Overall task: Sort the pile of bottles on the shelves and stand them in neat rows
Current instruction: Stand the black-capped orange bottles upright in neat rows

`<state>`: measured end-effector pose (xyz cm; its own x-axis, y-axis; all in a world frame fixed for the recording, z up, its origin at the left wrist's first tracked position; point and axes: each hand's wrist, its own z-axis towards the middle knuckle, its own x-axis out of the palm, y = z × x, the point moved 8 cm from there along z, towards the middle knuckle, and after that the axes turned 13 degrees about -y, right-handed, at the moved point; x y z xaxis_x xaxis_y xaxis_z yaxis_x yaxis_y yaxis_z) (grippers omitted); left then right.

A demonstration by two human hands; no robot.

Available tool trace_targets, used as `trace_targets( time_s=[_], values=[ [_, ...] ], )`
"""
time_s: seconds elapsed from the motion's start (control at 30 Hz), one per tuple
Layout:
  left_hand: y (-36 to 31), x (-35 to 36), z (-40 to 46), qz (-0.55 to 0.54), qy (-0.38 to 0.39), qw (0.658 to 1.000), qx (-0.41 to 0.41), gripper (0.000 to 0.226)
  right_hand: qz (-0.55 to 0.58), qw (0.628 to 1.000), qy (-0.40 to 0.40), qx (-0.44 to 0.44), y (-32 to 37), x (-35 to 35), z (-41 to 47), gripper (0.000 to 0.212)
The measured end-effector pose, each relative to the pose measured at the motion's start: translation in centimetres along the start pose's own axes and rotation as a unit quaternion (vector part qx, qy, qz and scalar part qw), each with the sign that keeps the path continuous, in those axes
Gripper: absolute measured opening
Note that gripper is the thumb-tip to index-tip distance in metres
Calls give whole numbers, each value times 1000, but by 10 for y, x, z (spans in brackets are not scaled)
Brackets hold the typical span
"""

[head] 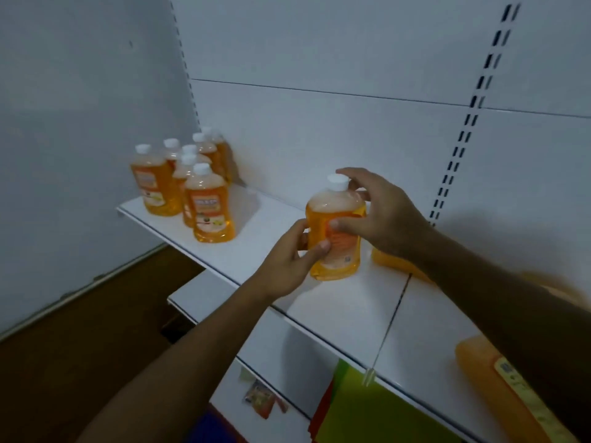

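Note:
An orange bottle (pixel 332 215) with a white cap stands upright near the middle of the white shelf (pixel 224 251). My left hand (pixel 287 260) grips its lower left side. My right hand (pixel 380 212) holds its upper right side, fingers near the cap. At the shelf's far left, several matching orange bottles (pixel 192 183) stand upright in rows. Another orange bottle (pixel 393 262) lies behind my right wrist, mostly hidden. A further bottle (pixel 505 388) lies on its side at the shelf's front right.
The white back panel (pixel 351 123) has a slotted upright (pixel 463 139) at the right. A lower shelf (pixel 198 298) juts out beneath. Green and red packets (pixel 361 407) and a small packet (pixel 260 399) lie below. Brown floor (pixel 80 330) shows at the left.

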<state>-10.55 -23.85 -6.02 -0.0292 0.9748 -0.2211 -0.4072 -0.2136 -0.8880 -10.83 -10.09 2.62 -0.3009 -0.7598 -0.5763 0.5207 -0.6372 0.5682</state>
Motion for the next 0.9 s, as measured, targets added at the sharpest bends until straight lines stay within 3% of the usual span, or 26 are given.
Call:
trace_targets(
  time_s=[0.17,0.37,0.47,0.53,0.7,0.9],
  values=[
    [32,-89,6,66,-71,995,-24,64,52,998,12,-31,40,83,29,68],
    [72,-187,9,144,-150,978,-28,53,69,996,39,-34,77,181,57,69],
    [90,-220,13,174,-174,968,-43,60,70,996,33,-46,88,212,65,68],
    [99,-232,17,162,-183,968,-63,63,45,998,23,-45,90,223,72,68],
    [107,-238,33,153,-177,969,-77,44,-15,999,-3,-33,84,232,83,77],
    [109,-218,50,151,-158,974,-62,49,-34,999,-14,-36,65,226,90,76]
  ],
)
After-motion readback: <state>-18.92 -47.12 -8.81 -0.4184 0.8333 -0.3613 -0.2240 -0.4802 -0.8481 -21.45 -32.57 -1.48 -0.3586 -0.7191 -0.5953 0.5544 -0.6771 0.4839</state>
